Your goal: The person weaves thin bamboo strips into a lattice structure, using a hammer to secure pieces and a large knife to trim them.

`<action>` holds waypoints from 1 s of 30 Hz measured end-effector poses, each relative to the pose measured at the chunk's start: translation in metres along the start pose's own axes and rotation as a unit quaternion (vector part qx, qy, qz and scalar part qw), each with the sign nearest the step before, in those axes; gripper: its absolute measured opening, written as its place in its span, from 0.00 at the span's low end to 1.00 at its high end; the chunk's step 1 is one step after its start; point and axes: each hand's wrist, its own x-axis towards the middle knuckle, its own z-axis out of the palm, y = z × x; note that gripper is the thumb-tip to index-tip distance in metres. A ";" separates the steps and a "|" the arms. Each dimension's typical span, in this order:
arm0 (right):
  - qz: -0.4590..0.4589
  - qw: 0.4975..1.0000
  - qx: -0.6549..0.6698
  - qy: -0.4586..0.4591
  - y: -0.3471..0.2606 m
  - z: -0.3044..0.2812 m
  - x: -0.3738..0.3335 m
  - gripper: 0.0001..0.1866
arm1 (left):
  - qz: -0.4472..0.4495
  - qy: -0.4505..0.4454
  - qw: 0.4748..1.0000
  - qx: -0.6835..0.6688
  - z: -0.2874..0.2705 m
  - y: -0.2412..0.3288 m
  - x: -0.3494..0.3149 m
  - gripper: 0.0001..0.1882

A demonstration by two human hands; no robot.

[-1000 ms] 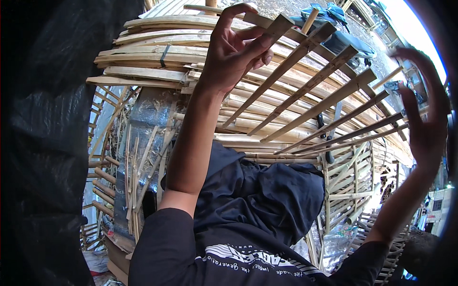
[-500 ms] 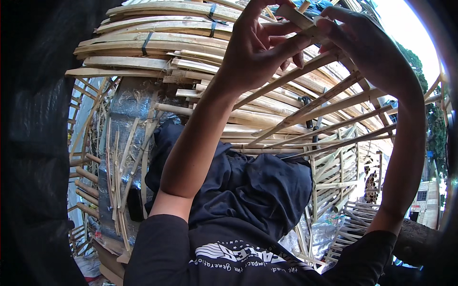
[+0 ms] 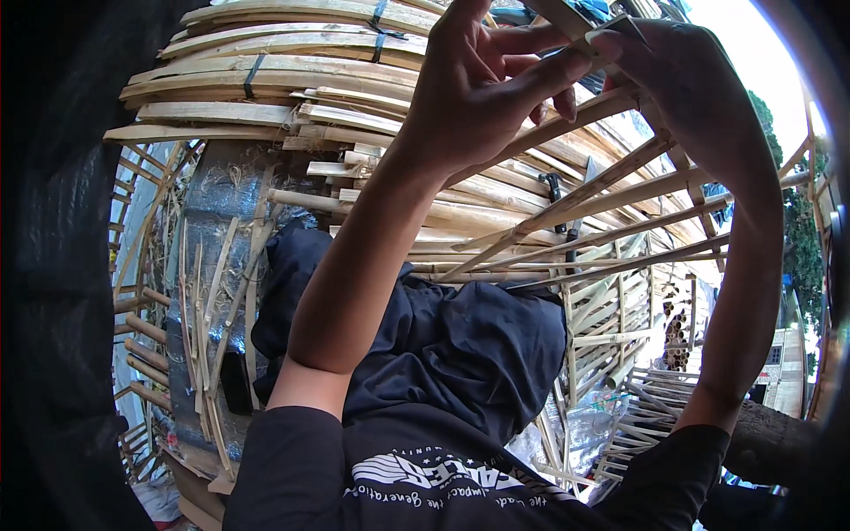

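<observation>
High in the view, my left hand (image 3: 496, 84) pinches a flat bamboo strip (image 3: 561, 16) between its thumb and fingers. My right hand (image 3: 691, 93) meets it there, closed on the same strip with its thumb pressed on top, close to my left thumb tip. Just below the hands is a bamboo frame (image 3: 611, 208), its several long slats fanning down and left towards my lap, joined by a crosspiece near my right wrist. The upper end of the strip runs out of view, and my right fingertips are mostly hidden.
Stacked split bamboo (image 3: 266, 75), tied with dark bands, lies beyond my knees. Dark-handled knives (image 3: 555, 196) rest on the pile. Loose slivers and a dark phone-like object (image 3: 236, 383) lie at my left. A bamboo lattice (image 3: 611, 305) stands at right.
The strip between my hands is tilted more steeply, and my right hand has shifted slightly upon it. The surroundings sit a little farther left in view.
</observation>
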 end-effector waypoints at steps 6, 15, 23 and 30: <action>0.036 0.999 0.001 -0.007 -0.002 0.002 -0.003 0.17 | -0.018 0.004 0.999 -0.048 0.000 -0.003 -0.005 0.26; 0.006 1.000 0.012 0.022 -0.001 0.007 -0.005 0.20 | -0.032 0.008 0.998 -0.048 0.000 0.000 -0.006 0.25; 0.029 1.000 -0.003 0.001 -0.005 0.007 -0.002 0.23 | -0.025 0.024 0.999 -0.034 0.004 0.016 -0.009 0.24; 0.079 0.996 -0.036 0.012 -0.014 0.008 -0.002 0.25 | -0.126 0.062 0.988 0.065 0.009 0.027 -0.013 0.18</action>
